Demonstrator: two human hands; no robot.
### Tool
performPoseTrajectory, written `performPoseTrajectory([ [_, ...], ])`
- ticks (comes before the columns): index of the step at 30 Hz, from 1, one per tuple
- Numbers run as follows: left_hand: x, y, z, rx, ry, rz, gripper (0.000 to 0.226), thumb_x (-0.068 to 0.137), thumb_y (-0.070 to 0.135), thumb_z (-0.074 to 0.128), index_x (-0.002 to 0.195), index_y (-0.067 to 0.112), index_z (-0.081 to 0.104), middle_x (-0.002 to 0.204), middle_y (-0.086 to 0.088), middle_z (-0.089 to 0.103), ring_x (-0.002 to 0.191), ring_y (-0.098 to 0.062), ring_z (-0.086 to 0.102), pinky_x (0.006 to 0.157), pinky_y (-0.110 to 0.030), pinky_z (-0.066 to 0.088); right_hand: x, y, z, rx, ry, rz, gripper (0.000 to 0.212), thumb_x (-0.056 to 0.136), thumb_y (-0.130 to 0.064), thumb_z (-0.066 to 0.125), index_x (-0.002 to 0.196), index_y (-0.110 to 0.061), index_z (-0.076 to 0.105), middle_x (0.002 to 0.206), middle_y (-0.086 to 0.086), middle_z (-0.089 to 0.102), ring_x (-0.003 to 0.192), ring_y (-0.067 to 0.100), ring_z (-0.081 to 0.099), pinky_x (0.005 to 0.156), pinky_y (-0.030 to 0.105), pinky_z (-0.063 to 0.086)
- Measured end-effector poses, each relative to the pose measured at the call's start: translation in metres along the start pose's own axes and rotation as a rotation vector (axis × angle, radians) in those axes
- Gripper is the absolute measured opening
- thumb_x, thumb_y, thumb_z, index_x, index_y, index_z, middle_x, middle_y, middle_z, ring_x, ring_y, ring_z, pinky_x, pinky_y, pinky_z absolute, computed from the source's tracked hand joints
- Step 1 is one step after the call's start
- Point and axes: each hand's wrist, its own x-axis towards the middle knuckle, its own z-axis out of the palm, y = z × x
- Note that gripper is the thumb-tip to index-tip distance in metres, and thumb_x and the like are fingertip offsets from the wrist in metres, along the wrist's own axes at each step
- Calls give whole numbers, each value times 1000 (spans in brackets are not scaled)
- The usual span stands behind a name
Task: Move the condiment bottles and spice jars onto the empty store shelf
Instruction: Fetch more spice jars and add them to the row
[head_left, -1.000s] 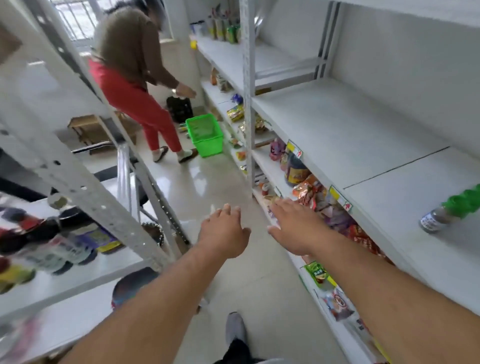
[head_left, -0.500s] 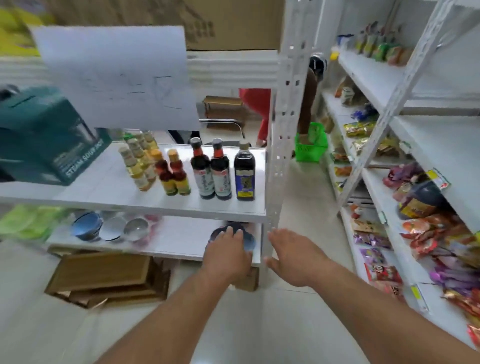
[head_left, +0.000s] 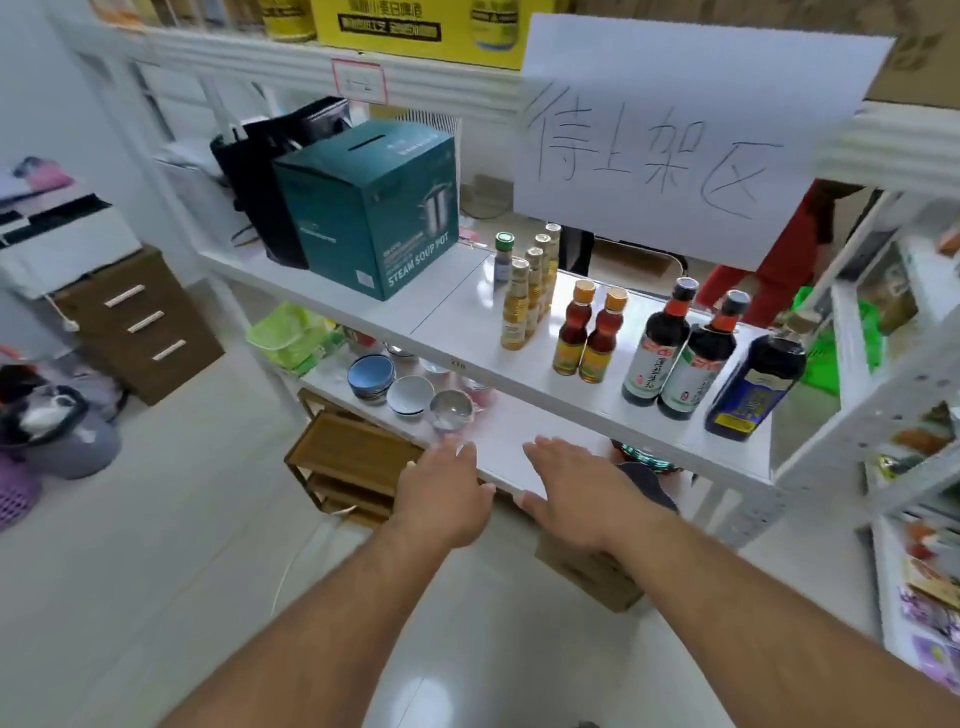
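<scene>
Two bare hands reach forward, empty: left hand (head_left: 445, 496) and right hand (head_left: 576, 493) with fingers straight and spread, holding nothing, below front edge of white shelf (head_left: 452, 312). On it, bottles stand upright in rows by kind: pale oil bottles (head_left: 530, 291), two amber bottles (head_left: 589, 338), three dark sauce bottles (head_left: 711, 364), likely staged for pickup. Teal box (head_left: 369, 208) at left. Handwritten paper sign (head_left: 675, 140) hangs above.

Condiment bottles (head_left: 670, 353) stand upright in rows on white shelf (head_left: 457, 317).
</scene>
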Motion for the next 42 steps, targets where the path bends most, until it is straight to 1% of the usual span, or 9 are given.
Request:
performPoseTrajectory([
  [4, 23, -23, -3, 18, -29, -35, 69, 99, 53, 49, 159, 26, 29, 167, -1, 28, 154, -25, 27, 120, -52, 34, 36, -9, 4, -1, -30, -23, 67, 103, -58, 41, 158, -25, 24, 169, 1, 22, 154, 24, 24, 122, 43, 26],
  [7, 47, -35, -15, 58, -28, -52, 66, 99, 52, 49, 157, 23, 33, 165, -3, 32, 152, -25, 29, 119, -50, 35, 70, -6, 5, -3, -36, -46, 71, 103, -59, 39, 161, -25, 19, 171, 0, 15, 156, 23, 17, 124, 42, 21],
  [10, 69, -43, -32, 80, -24, -80, 64, 99, 52, 49, 154, 22, 35, 162, -4, 36, 148, -25, 34, 117, -49, 38, 104, -5, -3, 23, -29, -64, 69, 102, -59, 39, 160, -24, 23, 168, 1, 23, 154, 23, 23, 123, 41, 25],
  [16, 111, -56, -64, 64, -14, -98, 64, 102, 47, 47, 158, 22, 29, 169, -5, 23, 155, -24, 23, 122, -47, 30, 166, -17, -28, 90, 15, -124, 70, 102, -58, 42, 161, -26, 21, 170, -2, 19, 156, 20, 19, 124, 39, 23],
  [20, 141, -70, -72, 55, -37, -81, 66, 103, 49, 45, 159, 21, 26, 170, -6, 20, 155, -25, 22, 122, -47, 31, 189, -23, -42, 122, 26, -124, 61, 102, -54, 44, 155, -27, 30, 166, -4, 28, 151, 19, 27, 120, 36, 28],
  [25, 194, -92, -85, 35, -60, -3, 69, 103, 48, 46, 162, 22, 22, 172, -5, 15, 158, -26, 15, 123, -49, 27, 230, -26, -47, 120, 9, -17, 68, 104, -54, 41, 161, -23, 20, 169, 0, 20, 155, 22, 21, 123, 39, 25],
  [32, 275, -137, -115, 57, -94, 163, 66, 106, 45, 43, 163, 24, 18, 173, -1, 7, 158, -25, 11, 125, -48, 23, 297, -57, -63, 174, 57, 201, 68, 104, -56, 40, 160, -24, 20, 167, -4, 23, 152, 21, 25, 121, 41, 30],
  [35, 306, -157, -126, 93, -108, 236, 65, 105, 48, 41, 162, 23, 20, 173, -2, 9, 157, -28, 15, 124, -49, 25, 326, -71, -65, 190, 70, 310, 72, 102, -60, 40, 162, -27, 15, 170, -6, 15, 155, 22, 22, 122, 45, 30],
  [42, 359, -172, -139, 149, -123, 346, 63, 104, 50, 43, 159, 23, 26, 169, -4, 21, 152, -28, 27, 118, -47, 32, 375, -75, -71, 239, 131, 479, 70, 101, -60, 45, 158, -27, 22, 167, -5, 26, 149, 24, 35, 114, 48, 41],
])
